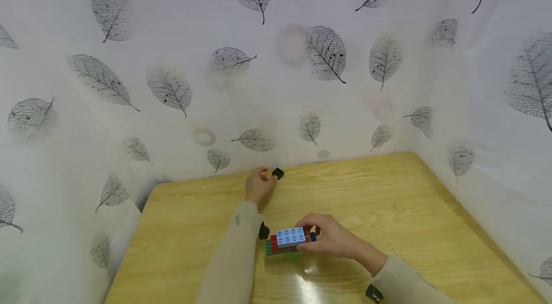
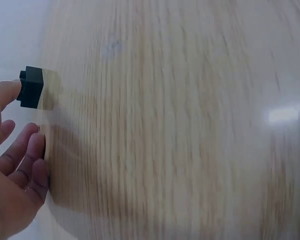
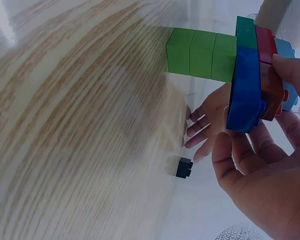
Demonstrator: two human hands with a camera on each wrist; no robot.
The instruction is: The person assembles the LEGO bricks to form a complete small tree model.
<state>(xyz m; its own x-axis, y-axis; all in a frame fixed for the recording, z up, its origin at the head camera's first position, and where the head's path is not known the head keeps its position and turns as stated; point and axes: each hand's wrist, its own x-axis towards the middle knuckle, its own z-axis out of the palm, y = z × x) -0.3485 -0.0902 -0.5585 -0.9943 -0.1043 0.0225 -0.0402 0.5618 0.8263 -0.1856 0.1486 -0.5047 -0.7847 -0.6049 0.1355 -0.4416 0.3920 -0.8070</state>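
A small black brick (image 1: 278,174) lies near the far edge of the wooden table (image 1: 388,198). My left hand (image 1: 261,181) reaches out to it with its fingers straight. In the left wrist view the index fingertip (image 2: 7,91) is at the side of the black brick (image 2: 31,87), and nothing is gripped. My right hand (image 1: 314,235) grips a stack of joined bricks (image 1: 290,240), light blue on top of red, green and blue, held just above the table. The right wrist view shows the stack (image 3: 242,75) in my fingers (image 3: 290,85), with the black brick (image 3: 182,167) beyond it.
White cloth printed with grey leaves (image 1: 327,54) hangs close round the table at the back and on both sides. The table's far edge runs just behind the black brick. Bare wood lies to the right (image 1: 431,227) and left (image 1: 181,227) of my hands.
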